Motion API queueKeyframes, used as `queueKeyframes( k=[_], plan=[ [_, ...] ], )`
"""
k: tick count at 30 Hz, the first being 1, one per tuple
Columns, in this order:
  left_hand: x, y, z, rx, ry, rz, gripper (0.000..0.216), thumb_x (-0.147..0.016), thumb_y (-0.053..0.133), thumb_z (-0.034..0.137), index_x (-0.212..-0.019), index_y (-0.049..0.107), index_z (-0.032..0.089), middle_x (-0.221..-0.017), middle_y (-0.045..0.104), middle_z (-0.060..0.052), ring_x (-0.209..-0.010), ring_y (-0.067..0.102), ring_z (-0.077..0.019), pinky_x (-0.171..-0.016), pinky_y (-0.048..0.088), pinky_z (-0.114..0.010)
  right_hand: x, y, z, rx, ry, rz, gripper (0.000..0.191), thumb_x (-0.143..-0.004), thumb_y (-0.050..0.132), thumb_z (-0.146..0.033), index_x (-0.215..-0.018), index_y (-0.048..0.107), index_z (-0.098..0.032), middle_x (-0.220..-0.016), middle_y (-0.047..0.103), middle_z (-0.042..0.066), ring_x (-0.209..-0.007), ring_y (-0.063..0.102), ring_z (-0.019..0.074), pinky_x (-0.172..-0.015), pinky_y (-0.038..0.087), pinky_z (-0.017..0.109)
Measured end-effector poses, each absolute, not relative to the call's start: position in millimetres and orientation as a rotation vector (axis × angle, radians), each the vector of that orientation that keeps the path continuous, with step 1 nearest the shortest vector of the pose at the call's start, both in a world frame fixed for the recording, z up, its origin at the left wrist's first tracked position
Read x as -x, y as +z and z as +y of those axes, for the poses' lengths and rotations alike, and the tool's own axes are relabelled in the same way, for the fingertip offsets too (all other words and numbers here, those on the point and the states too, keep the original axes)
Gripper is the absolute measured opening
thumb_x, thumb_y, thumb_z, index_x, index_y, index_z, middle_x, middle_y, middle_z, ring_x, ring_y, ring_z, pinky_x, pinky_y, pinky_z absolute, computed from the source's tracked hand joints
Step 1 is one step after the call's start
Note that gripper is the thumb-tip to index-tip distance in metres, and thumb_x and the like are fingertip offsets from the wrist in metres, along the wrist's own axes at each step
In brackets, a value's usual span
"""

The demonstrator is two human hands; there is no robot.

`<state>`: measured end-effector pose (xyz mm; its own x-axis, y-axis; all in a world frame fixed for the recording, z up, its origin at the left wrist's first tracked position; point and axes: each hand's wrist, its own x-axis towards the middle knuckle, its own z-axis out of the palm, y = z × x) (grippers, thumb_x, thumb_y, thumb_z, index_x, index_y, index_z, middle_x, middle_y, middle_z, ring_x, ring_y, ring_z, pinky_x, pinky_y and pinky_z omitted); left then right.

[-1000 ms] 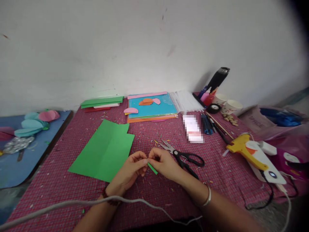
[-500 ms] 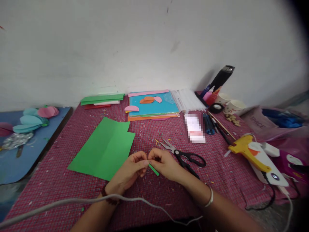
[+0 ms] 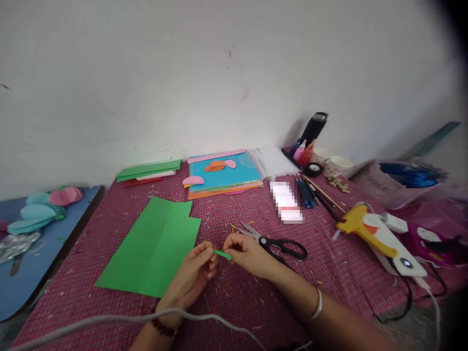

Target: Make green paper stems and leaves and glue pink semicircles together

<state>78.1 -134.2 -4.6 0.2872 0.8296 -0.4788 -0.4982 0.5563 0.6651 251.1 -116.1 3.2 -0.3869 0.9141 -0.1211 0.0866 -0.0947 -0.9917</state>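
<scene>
A narrow green paper strip (image 3: 223, 254) stretches between my two hands above the checked cloth. My left hand (image 3: 199, 268) pinches one end of it with thumb and forefinger. The other end lies in the closed fingertips of my right hand (image 3: 247, 254). Left of my hands, a large green paper sheet (image 3: 153, 248) with a notch cut from its upper right corner lies flat, its lower edge partly behind my left forearm. Black-handled scissors (image 3: 280, 244) rest with open blades just beyond my right hand.
A yellow glue gun (image 3: 365, 229) lies on a white power bank (image 3: 398, 253) at the right. Stacked coloured papers (image 3: 226, 178), a dark bottle (image 3: 313, 130) and paper cups (image 3: 338, 165) stand along the wall. A white cable (image 3: 127, 319) crosses in front of my left wrist.
My hands have drawn slightly apart, and the strip, formerly hanging below my fingers, now spans between them. The view has shifted a little.
</scene>
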Motion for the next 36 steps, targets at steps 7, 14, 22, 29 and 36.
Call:
queueKeyframes(
  k=[7, 14, 22, 29, 36],
  plan=[
    [-77.7, -3.5, -133.2, -0.496, 0.951, 0.865, 0.029, -0.067, 0.082, 0.027, -0.073, 0.056, 0.015, -0.058, 0.053, 0.005, -0.051, 0.045, -0.0052, -0.047, 0.036, -0.016, -254.8, 1.3, -115.3, 1.099, 1.648, -1.383, 0.01, -0.079, 0.058, -0.022, -0.071, 0.052, -0.019, -0.059, 0.052, -0.006, -0.054, 0.048, 0.0098, -0.054, 0.038, 0.023],
    [-75.8, -0.1, -131.9, -0.562, 0.939, 0.953, 0.028, -0.067, 0.081, 0.027, -0.08, 0.059, 0.017, -0.064, 0.062, 0.002, -0.052, 0.052, -0.0074, -0.047, 0.04, -0.017, -260.2, -0.8, -111.7, 1.075, 1.604, -1.396, 0.009, -0.082, 0.054, -0.027, -0.077, 0.053, -0.019, -0.064, 0.056, -0.003, -0.056, 0.051, 0.0105, -0.056, 0.042, 0.024],
    [-76.3, -5.3, -130.1, -0.533, 0.911, 1.001, 0.033, -0.07, 0.078, 0.041, -0.085, 0.066, 0.013, -0.065, 0.065, -0.001, -0.053, 0.056, -0.0078, -0.045, 0.042, -0.017, -260.4, 5.2, -113.5, 1.112, 1.463, -1.495, 0.009, -0.081, 0.051, -0.018, -0.072, 0.053, -0.018, -0.061, 0.05, -0.004, -0.056, 0.045, 0.0107, -0.054, 0.035, 0.024],
    [-78.1, -1.3, -131.1, -0.573, 0.929, 0.981, 0.036, -0.068, 0.078, 0.044, -0.082, 0.061, 0.016, -0.065, 0.065, 0.0, -0.051, 0.055, -0.0087, -0.043, 0.042, -0.018, -261.8, 7.6, -115.1, 1.172, 1.27, -1.652, 0.009, -0.082, 0.052, -0.017, -0.073, 0.055, -0.018, -0.065, 0.051, -0.003, -0.062, 0.047, 0.012, -0.058, 0.035, 0.025],
    [-85.4, -0.6, -134.0, -0.773, 0.946, 1.058, 0.032, -0.062, 0.08, 0.031, -0.075, 0.054, 0.018, -0.064, 0.063, 0.002, -0.052, 0.055, -0.0093, -0.048, 0.043, -0.02, -261.1, 11.1, -124.6, 1.18, 1.072, -1.871, 0.01, -0.084, 0.051, -0.016, -0.077, 0.056, -0.019, -0.072, 0.059, -0.001, -0.067, 0.053, 0.0138, -0.063, 0.039, 0.027]
  ],
)
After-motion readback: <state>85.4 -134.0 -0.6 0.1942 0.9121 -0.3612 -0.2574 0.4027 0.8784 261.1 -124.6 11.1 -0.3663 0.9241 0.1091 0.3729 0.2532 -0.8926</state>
